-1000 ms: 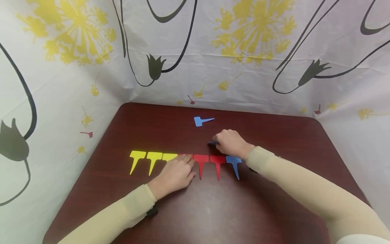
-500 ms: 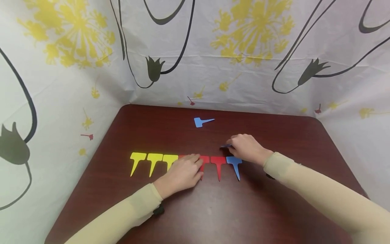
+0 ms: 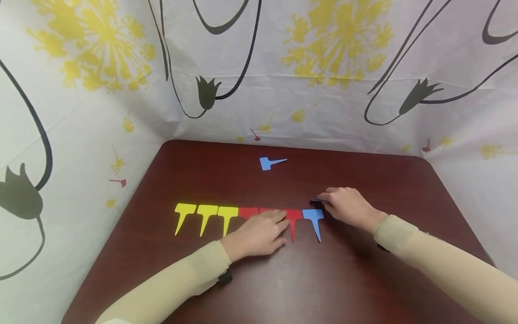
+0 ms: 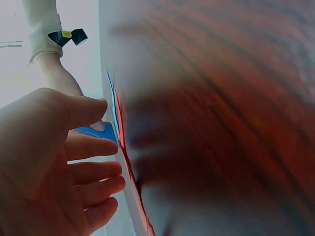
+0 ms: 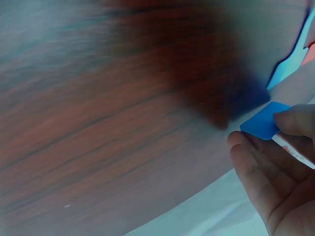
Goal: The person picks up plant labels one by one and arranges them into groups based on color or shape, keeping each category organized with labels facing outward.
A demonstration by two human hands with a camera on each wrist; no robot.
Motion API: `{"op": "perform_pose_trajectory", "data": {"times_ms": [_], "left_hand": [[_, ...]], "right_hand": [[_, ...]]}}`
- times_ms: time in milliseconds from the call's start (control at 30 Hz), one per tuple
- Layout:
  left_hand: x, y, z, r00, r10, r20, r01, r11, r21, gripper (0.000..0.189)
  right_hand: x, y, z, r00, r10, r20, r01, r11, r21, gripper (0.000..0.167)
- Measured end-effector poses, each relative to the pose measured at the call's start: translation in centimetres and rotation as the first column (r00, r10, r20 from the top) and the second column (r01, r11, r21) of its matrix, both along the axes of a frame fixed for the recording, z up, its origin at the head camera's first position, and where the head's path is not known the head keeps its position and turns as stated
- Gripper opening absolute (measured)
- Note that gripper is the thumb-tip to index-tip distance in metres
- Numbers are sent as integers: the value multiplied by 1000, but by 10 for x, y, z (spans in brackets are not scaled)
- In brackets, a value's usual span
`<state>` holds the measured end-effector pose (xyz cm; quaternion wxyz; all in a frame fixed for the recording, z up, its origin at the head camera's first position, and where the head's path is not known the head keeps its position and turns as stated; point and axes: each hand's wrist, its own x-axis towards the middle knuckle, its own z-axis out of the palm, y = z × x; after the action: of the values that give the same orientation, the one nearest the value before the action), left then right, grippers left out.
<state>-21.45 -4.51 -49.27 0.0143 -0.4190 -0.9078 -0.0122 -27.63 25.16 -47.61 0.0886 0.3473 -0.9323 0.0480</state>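
Note:
My right hand [image 3: 350, 208] pinches a blue T-shaped plant label [image 5: 266, 120] between thumb and fingers, just above the table behind the row's right end. In the head view, my left hand [image 3: 259, 231] lies over the red labels with its fingers loosely extended, partly covering them. Just right of its fingertips shows a red plant label [image 3: 294, 215], and beyond that a blue plant label [image 3: 313, 215] ends the row. Three yellow plant labels [image 3: 207, 210] make up the left end, stems toward me. Whether the left fingertips press on the labels, I cannot tell.
Another blue plant label [image 3: 265, 164] lies sideways toward the back of the dark reddish-brown table [image 3: 279, 292]. White cloth [image 3: 259, 58] printed with flowers hangs behind the table and along both sides.
My right hand has moved right and a little nearer with the pinched blue plant label, to behind the row's blue one. The left hand has slid right along the red labels, baring the third yellow one.

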Motion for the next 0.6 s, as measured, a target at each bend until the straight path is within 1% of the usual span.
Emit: {"op": "perform_pose_trajectory", "data": {"times_ms": [267,600], "left_hand": [[-1,6,-1,999,11,35,-11,1000,-6,62],[-4,5,-3,1000,17,25,-17,1000,-13,62]], "right_hand": [[3,21,-4,999,14,-30,-15,1000,-19,30],[13,39,-9,998,47,-28,-48,999,-26,31]]}}
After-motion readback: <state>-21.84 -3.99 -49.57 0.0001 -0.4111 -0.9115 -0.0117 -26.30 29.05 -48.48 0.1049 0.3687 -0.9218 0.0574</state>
